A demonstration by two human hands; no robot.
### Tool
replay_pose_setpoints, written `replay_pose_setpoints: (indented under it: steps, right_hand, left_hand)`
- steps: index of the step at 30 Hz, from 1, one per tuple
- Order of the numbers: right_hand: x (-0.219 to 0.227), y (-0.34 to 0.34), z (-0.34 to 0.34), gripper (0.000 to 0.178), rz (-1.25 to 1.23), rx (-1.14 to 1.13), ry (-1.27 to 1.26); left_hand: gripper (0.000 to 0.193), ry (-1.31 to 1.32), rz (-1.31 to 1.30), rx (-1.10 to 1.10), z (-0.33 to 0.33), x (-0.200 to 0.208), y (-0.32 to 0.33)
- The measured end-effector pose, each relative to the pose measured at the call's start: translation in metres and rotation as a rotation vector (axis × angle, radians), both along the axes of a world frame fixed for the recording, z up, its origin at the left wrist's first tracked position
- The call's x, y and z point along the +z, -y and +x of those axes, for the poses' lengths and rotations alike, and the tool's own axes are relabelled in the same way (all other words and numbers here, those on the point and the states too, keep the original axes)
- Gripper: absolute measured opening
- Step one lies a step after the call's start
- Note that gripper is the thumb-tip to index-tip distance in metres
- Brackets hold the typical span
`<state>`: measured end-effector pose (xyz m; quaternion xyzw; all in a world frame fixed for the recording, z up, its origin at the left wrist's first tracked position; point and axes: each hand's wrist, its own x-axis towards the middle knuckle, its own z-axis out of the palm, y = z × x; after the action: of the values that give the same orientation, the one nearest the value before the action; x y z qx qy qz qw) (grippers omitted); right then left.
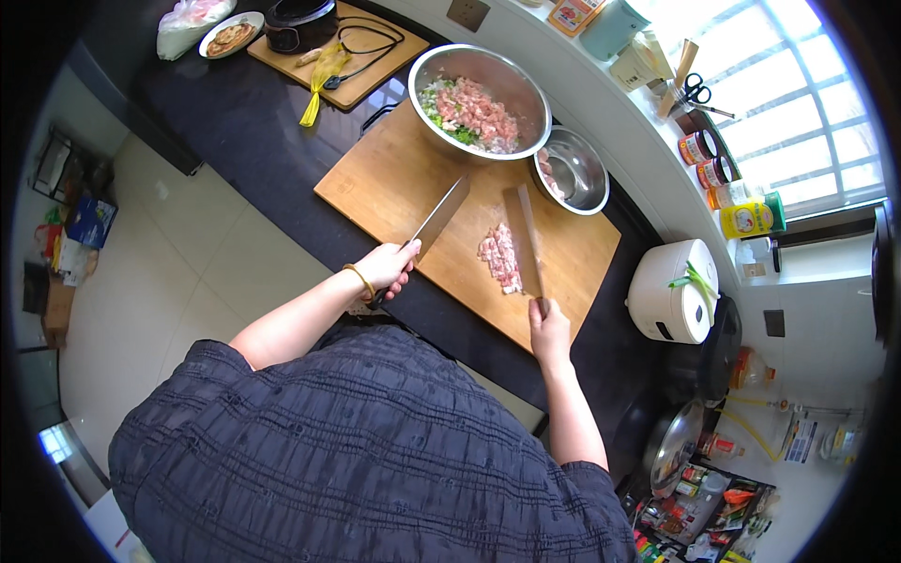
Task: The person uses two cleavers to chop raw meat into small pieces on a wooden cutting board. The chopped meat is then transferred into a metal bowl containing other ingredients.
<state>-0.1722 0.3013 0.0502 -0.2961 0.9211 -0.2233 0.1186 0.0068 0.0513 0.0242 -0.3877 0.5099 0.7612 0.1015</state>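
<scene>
My left hand (387, 268) is closed round the handle of a cleaver (441, 218), its blade slanting up over the left part of a wooden cutting board (375, 188). In my right hand (550, 328) is a second cleaver (525, 239), its blade along the right side of a strip of chopped raw meat (499, 258) on the board. A large steel bowl (540, 98) on the far part of the board holds pink minced meat (476, 105) and chopped greens (450, 124). Beside it, a smaller steel bowl (587, 174) has some meat pieces inside.
On the right stands a white rice cooker (668, 291) with a green onion (696, 281) on its lid. A second board (371, 80) at the back left carries a black appliance (298, 26) and its cord. Jars (696, 147) line the windowsill. A plate of flatbread (230, 38) lies far left.
</scene>
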Motion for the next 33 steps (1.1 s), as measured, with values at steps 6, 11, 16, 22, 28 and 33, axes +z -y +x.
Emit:
replay_pose_setpoints:
  steps: [6, 11, 16, 22, 28, 33]
  right_hand:
    - [0.013, -0.006, -0.02, 0.038, 0.254, 0.118, 0.042]
    - [0.013, -0.001, -0.001, 0.036, -0.069, 0.027, 0.004]
    - [-0.008, -0.005, -0.02, 0.04, 0.176, 0.102, 0.086]
    - [-0.019, -0.009, -0.02, 0.042, 0.261, 0.074, -0.017]
    - [0.021, 0.008, -0.026, 0.04, 0.116, 0.102, -0.033]
    - [-0.017, -0.01, -0.028, 0.039, 0.143, 0.047, -0.009]
  left_hand:
    - [0.045, 0.021, -0.011, 0.006, 0.001, -0.001, -0.002]
    - [0.045, 0.02, -0.007, 0.014, -0.003, 0.005, -0.004]
    - [0.045, 0.033, 0.001, 0.028, -0.001, 0.0, -0.006]
    - [0.044, 0.013, -0.002, 0.03, -0.003, 0.002, -0.009]
    - [0.044, 0.037, -0.008, 0.044, -0.001, 0.001, -0.01]
    - [0.044, 0.035, -0.008, 0.056, -0.003, 0.005, -0.013]
